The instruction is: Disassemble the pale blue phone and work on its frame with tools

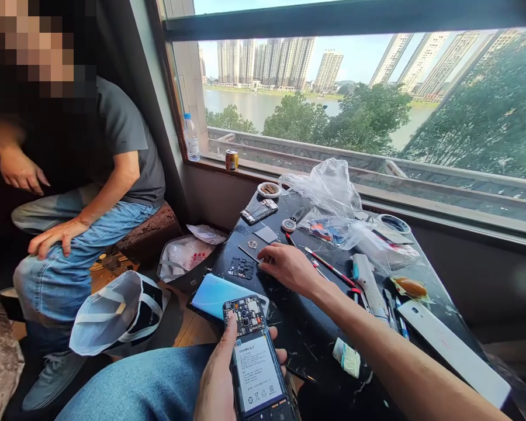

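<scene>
My left hand (219,368) is wrapped round an opened smartphone (258,362). Its back is off, so a white-labelled battery and a circuit board with camera modules show. Over the table, my right hand (284,263) has its fingertips pinched at the end of a thin grey metal tool (248,253). Beside those fingers lie a black perforated phone bracket (241,268), a small pile of screws (252,244) and a grey square sheet (266,234). A light-blue phone back cover (214,292) rests on the table's near left edge, partly behind the held phone.
Another opened phone (259,211), a tape roll (288,225), a screwdriver (331,266), a heat-gun-like grey tool (370,286), plastic bags (328,187) and a long white box (453,351) crowd the black table. A person (127,134) sits at left; bags (118,313) stand on the floor.
</scene>
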The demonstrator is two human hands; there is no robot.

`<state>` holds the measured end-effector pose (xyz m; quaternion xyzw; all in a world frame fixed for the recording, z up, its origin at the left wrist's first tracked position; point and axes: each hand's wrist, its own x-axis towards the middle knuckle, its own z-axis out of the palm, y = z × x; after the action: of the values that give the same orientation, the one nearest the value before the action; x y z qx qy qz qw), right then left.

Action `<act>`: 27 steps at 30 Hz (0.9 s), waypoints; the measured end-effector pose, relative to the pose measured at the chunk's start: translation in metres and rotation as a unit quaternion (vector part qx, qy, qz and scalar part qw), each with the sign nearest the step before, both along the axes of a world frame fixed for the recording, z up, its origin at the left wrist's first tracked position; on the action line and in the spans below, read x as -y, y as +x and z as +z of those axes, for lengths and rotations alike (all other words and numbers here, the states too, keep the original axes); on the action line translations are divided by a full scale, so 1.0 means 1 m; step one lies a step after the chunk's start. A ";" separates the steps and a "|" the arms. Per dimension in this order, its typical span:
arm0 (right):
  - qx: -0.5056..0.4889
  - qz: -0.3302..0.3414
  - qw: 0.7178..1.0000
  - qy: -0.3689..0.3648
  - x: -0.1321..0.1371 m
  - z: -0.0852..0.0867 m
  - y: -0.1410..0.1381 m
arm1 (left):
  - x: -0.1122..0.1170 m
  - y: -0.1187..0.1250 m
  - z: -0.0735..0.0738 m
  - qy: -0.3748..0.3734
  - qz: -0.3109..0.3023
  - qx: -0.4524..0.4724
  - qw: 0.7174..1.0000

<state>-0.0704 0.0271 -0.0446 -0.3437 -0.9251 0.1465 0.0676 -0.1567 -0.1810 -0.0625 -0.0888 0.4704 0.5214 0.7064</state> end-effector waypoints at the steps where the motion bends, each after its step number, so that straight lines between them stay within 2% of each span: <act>1: 0.003 0.013 1.000 0.004 0.005 -0.001 -0.006 | 0.000 0.000 0.001 0.001 0.006 0.005 1.000; 6: 0.016 0.046 0.998 0.026 0.017 -0.006 -0.029 | 0.004 0.000 -0.004 0.022 0.035 0.028 0.999; 11: -0.006 0.048 0.999 0.014 0.019 -0.006 -0.037 | 0.013 -0.002 -0.013 0.062 0.034 0.068 0.995; 14: -0.046 0.050 0.997 -0.022 0.019 -0.002 -0.028 | 0.014 -0.001 -0.006 0.074 0.030 0.084 0.993; 18: -0.117 0.025 0.989 -0.090 0.019 0.007 -0.002 | 0.012 0.001 0.012 0.047 0.053 0.085 0.994; 20: -0.178 -0.018 0.969 -0.170 0.020 0.009 0.014 | 0.009 0.003 0.017 0.026 0.059 0.091 0.994; 23: -0.250 -0.087 0.912 -0.314 0.021 0.007 0.035 | 0.006 0.005 0.018 -0.001 0.046 0.100 0.994; 27: -0.282 -0.120 0.867 -0.392 0.023 0.001 0.050 | 0.001 0.008 0.017 -0.013 0.084 0.090 0.992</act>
<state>-0.0203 0.0042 -0.0440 -0.3939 -0.6847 0.5787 0.2026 -0.1491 -0.1825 -0.0453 -0.1841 0.4020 0.5628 0.6984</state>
